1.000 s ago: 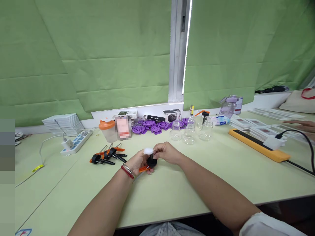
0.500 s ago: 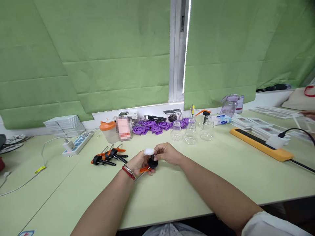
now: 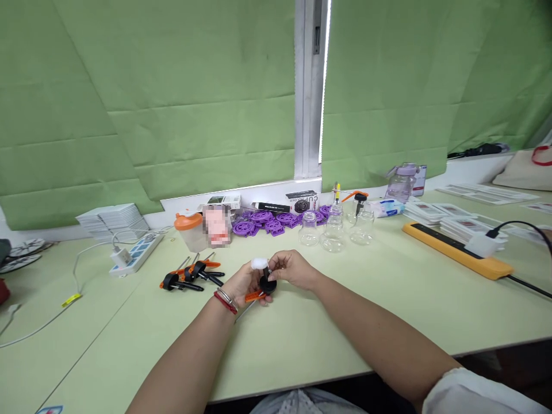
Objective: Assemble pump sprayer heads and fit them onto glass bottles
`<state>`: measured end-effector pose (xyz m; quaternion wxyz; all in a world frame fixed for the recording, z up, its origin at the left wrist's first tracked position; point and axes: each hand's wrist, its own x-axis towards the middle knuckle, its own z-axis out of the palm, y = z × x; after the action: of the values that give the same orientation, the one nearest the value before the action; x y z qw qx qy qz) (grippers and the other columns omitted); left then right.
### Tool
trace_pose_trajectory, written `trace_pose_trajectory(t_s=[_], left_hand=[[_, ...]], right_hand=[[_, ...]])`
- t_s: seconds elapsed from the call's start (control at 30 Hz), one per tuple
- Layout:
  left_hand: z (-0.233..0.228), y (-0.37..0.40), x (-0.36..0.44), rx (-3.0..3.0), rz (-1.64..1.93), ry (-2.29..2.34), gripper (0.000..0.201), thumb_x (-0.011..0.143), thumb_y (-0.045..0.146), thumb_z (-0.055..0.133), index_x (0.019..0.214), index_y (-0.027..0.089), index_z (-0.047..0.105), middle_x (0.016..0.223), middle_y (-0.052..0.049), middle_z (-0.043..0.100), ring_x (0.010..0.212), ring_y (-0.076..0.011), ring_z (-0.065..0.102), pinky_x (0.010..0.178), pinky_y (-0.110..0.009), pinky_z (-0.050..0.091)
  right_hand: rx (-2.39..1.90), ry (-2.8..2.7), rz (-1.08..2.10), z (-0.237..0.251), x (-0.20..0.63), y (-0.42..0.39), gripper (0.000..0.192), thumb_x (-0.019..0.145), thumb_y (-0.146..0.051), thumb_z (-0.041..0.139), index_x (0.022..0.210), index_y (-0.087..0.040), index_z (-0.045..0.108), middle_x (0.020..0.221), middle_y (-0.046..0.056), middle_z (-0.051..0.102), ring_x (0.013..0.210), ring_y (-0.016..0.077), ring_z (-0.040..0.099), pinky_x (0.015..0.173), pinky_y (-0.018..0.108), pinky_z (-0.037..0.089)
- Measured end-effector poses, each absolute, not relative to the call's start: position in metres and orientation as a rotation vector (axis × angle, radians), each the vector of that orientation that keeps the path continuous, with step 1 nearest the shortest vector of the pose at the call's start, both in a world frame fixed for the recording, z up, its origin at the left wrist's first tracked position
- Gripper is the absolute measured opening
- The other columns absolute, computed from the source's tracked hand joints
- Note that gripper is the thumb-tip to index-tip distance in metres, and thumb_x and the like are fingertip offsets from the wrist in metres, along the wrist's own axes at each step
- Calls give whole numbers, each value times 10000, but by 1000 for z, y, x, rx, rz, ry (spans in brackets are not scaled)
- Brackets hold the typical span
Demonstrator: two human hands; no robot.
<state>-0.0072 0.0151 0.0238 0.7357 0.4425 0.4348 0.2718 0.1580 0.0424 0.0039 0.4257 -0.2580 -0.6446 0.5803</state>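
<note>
Now my left hand (image 3: 242, 283) holds the black pump cap with orange nozzle (image 3: 264, 287) just above the table (image 3: 302, 339), and my right hand (image 3: 292, 268) pinches its top. I think I am fitting the parts; the next move needs a careful, straight push.

Black box (image 3: 303, 202) by the window reads "CUP"

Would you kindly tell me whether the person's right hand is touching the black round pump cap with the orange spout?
Touching. The head view shows the right hand pinching the top of the black round pump cap, with the left hand gripping it below.
</note>
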Motion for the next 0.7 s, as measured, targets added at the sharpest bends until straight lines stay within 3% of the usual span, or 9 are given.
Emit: trace_pose_trajectory(t_s=[0.2, 0.7], left_hand=[[25, 15, -8, 956, 597, 936, 432, 693, 548, 467, 846, 147, 521, 634, -42, 561, 458, -218, 600, 392, -274, 417], [23, 18, -10, 912, 583, 919, 456, 703, 568, 475, 845, 138, 525, 633, -61, 584, 474, -240, 612, 394, -284, 426]], right_hand=[[-616, -1626, 1401, 4, 158, 42, 316, 517, -223, 802, 774, -145, 635, 700, -17, 605, 652, 109, 543, 675, 280, 446], [-621, -1641, 1395, 3, 155, 40, 223, 571, -132, 705, 702, -163, 528, 696, -32, 574, 632, 98, 516, 625, 248, 419]])
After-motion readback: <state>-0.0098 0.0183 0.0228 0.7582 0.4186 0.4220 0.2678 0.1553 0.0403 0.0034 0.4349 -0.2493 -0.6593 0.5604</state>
